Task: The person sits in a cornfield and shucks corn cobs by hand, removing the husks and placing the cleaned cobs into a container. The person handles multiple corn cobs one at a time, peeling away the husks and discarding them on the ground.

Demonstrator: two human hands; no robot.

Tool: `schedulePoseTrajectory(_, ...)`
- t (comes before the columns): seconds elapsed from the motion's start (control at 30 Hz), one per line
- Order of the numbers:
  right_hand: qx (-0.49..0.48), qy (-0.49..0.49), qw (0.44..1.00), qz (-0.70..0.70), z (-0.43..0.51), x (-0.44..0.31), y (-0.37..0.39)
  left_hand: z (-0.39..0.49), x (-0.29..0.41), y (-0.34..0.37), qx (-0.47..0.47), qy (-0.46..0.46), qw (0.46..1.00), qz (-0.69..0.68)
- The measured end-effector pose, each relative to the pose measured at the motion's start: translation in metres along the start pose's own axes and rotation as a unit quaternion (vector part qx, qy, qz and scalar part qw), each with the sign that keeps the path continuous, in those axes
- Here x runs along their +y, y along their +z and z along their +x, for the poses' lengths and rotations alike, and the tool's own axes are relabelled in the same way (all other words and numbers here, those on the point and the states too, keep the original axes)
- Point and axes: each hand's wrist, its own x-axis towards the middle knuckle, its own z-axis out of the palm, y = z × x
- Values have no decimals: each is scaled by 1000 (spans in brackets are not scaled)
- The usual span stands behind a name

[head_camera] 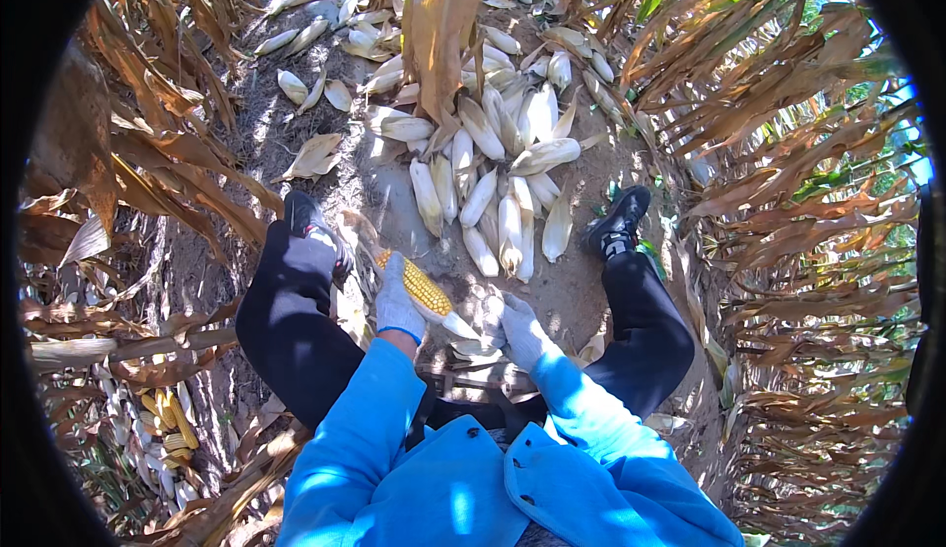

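Observation:
My left hand (399,301), in a white knit glove, grips an ear of corn (420,285) whose yellow kernels are bared. Pale husk hangs from its lower right end (460,326), and dry silk or husk shows at the upper left end. Just right of it, my right hand (523,329), gloved too, has its fingers around pale husk (491,314); how firmly it holds this is hard to tell. Beyond both hands lies a heap of corn ears in whitish husks (510,162) on the soil. Loose husks (473,355) lie below the hands.
Dry corn stalks and leaves (805,251) border both sides. A large brown leaf (441,29) hangs over the heap. My shoes (619,222) stand either side of it. Bared yellow ears (176,418) lie at the lower left, and more husked ears (362,29) lie farther ahead.

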Motion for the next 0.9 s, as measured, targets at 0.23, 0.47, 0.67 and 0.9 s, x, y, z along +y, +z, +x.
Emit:
schedulePoseTrajectory(0.23, 9, -203, 905, -374, 17, 18, -15, -7, -15, -4, -61, 53, 987, 138)
schedulePoseTrajectory(0.47, -143, -399, 455, -783, -5, 0, 15, -24, -30, 3, -139, 138, 942, 274)
schedulePoseTrajectory(0.67, -57, -340, 702, -623, -6, 10, 10, -16, -1, 7, -137, 57, 967, 209)
schedulePoseTrajectory(0.9, -21, -222, 873, -434, 5, 22, 3, -19, -8, 22, -84, -39, 981, -170)
